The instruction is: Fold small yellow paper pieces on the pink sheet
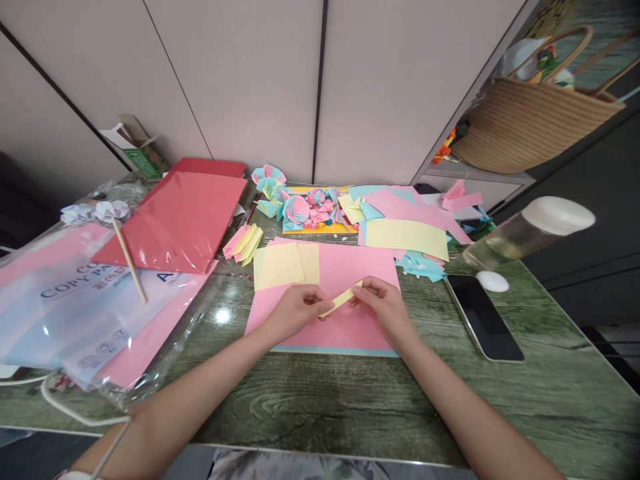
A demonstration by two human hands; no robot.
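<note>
A narrow folded strip of yellow paper [341, 300] spans the gap between my two hands, tilted up to the right. My left hand [301, 309] pinches its lower left end between thumb and fingers. At the upper right end, my right hand [379, 303] grips it the same way. Both hands are just over a stack of pink paper [357, 333], whose bottom edge shows a blue sheet. On the stack's upper left lie pale yellow paper pieces [279, 265], partly overlapping. Pink and yellow folded strips [244, 244] rest just beyond them.
Several paper flowers [296, 209] and an orange-yellow tray [320, 229] stand at the back. Cut sheets [407, 238] lie back right. A phone [484, 318], white oval object [493, 281] and lidded bottle [525, 233] are right. Left are red folders [185, 213], a copy-paper bag [100, 300] and wooden stick [129, 260].
</note>
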